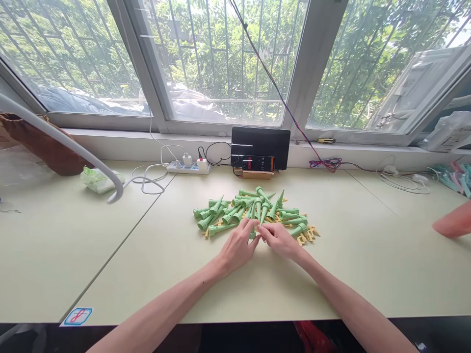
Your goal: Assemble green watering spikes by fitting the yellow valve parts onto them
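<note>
At the bottom of the frame two bare forearms reach in from the lower left and lower right, over the pale bench (pixel 165 294). At the lower left, on the bench's near edge, is a sticker (pixel 78 316) with a blue border and a red mark.

The hands meet just below the centre of the frame. The left hand (pixel 239 244) has its fingers bent and drawn close together, and the right hand (pixel 279 239) has its thumb and forefinger pinched narrow; their fingertips nearly touch. A green spike (pixel 252 212) lies right at the left fingers, its point away from the person and its capped end partly hidden behind them. Whether either hand grips it, or some smaller piece, I cannot tell.

Just beyond the fingers, at the centre, is the pile of green spikes (pixel 228 214), lying at many angles, some pointing up. Small yellow pieces (pixel 308 235) lie among and under them, most plainly at the pile's right end.

Farther back, at the upper centre, a phone (pixel 258 163) leans in front of a black tablet (pixel 279 142). To their left is a white power strip (pixel 188 168) with plugs; to their right, a red and blue cable bundle (pixel 327 164). Behind everything, windows (pixel 228 59) show bars and green leaves.
</note>
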`<action>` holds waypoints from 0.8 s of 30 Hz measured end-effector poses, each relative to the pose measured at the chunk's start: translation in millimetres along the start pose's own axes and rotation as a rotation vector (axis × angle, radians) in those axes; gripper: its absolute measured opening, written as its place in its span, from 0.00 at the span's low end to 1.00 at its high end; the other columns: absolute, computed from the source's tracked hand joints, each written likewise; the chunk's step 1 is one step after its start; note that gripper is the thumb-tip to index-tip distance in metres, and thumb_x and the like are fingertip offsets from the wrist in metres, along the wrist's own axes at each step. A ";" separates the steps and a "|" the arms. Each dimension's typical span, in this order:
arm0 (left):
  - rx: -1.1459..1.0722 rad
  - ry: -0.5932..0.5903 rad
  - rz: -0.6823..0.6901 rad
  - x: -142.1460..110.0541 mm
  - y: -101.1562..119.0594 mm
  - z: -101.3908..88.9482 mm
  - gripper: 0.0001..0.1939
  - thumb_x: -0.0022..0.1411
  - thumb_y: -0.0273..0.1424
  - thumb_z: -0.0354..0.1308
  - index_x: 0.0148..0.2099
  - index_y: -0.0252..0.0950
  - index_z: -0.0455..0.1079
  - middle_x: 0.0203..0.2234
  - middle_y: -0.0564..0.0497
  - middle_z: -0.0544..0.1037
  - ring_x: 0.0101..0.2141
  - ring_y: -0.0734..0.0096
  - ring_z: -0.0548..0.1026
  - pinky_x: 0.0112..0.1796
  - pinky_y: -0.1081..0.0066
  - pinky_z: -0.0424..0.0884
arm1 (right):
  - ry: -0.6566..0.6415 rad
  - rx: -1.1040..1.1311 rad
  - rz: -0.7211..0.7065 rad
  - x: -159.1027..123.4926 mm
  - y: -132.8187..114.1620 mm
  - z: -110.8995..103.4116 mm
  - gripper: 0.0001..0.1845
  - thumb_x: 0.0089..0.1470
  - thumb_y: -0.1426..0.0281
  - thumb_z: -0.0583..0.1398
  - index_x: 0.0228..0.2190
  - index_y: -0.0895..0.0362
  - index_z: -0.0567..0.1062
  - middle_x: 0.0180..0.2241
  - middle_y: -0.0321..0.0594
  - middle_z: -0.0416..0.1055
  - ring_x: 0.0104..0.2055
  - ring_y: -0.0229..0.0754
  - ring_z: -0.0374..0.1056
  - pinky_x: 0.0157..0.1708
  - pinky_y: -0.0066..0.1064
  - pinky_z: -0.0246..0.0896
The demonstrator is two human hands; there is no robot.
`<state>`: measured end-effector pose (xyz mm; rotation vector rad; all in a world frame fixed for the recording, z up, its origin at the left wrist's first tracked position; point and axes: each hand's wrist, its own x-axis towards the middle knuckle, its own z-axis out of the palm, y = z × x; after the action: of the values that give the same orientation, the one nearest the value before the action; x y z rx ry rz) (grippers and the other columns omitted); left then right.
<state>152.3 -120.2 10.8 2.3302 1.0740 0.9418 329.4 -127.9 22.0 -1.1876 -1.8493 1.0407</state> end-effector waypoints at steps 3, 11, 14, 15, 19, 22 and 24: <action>-0.063 0.021 -0.029 0.4 0.7 0.9 0.11 0.66 0.30 0.52 0.51 0.41 0.63 0.43 0.49 0.70 0.25 0.78 0.70 0.28 0.73 0.70 | 0.065 -0.075 -0.066 -0.2 -0.6 0.9 0.28 0.65 0.52 0.49 0.19 0.56 0.63 0.18 0.32 0.56 0.22 0.35 0.52 0.23 0.28 0.47; -0.108 0.044 -0.098 0.3 -1.2 2.0 0.23 0.67 0.34 0.53 0.62 0.43 0.55 0.48 0.47 0.71 0.19 0.84 0.63 0.30 0.72 0.71 | 0.240 -0.133 -0.154 -1.7 0.7 1.4 0.28 0.66 0.53 0.48 0.20 0.55 0.62 0.17 0.31 0.53 0.20 0.34 0.49 0.23 0.29 0.46; -0.124 0.040 -0.129 0.2 -1.2 1.4 0.28 0.66 0.34 0.53 0.65 0.43 0.50 0.48 0.46 0.71 0.18 0.86 0.61 0.34 0.68 0.73 | 0.291 -0.156 -0.164 -1.9 1.3 1.2 0.26 0.66 0.54 0.49 0.21 0.55 0.63 0.18 0.31 0.54 0.20 0.35 0.50 0.23 0.29 0.47; -0.129 0.040 -0.140 0.2 -0.7 1.2 0.29 0.66 0.34 0.54 0.66 0.43 0.49 0.48 0.45 0.70 0.18 0.86 0.61 0.34 0.68 0.73 | 0.307 -0.157 -0.167 -2.0 1.3 1.1 0.25 0.66 0.55 0.49 0.22 0.55 0.64 0.18 0.31 0.55 0.20 0.35 0.50 0.23 0.29 0.47; -0.136 0.026 -0.174 0.0 2.0 0.4 0.32 0.65 0.34 0.54 0.67 0.44 0.47 0.46 0.46 0.70 0.18 0.86 0.61 0.32 0.69 0.72 | 0.382 -0.146 -0.184 -2.6 0.3 0.4 0.21 0.66 0.57 0.50 0.26 0.56 0.68 0.22 0.34 0.62 0.23 0.36 0.55 0.25 0.29 0.53; -0.133 -0.004 -0.179 -0.4 2.9 0.8 0.33 0.63 0.34 0.55 0.67 0.45 0.47 0.42 0.48 0.71 0.18 0.84 0.61 0.29 0.71 0.70 | 0.433 -0.114 -0.182 -2.7 -0.7 -0.8 0.17 0.66 0.58 0.52 0.34 0.57 0.72 0.29 0.40 0.70 0.28 0.39 0.63 0.29 0.30 0.61; -0.131 -0.028 -0.170 -0.8 2.7 1.3 0.34 0.62 0.33 0.56 0.67 0.45 0.47 0.41 0.49 0.71 0.19 0.82 0.62 0.27 0.73 0.68 | 0.451 -0.095 -0.168 -2.6 -1.1 -1.5 0.16 0.65 0.59 0.53 0.39 0.57 0.73 0.35 0.43 0.74 0.31 0.41 0.68 0.32 0.32 0.65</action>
<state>154.2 -122.6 11.1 2.1041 1.1429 0.8852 331.2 -130.2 23.2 -1.1824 -1.6174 0.5418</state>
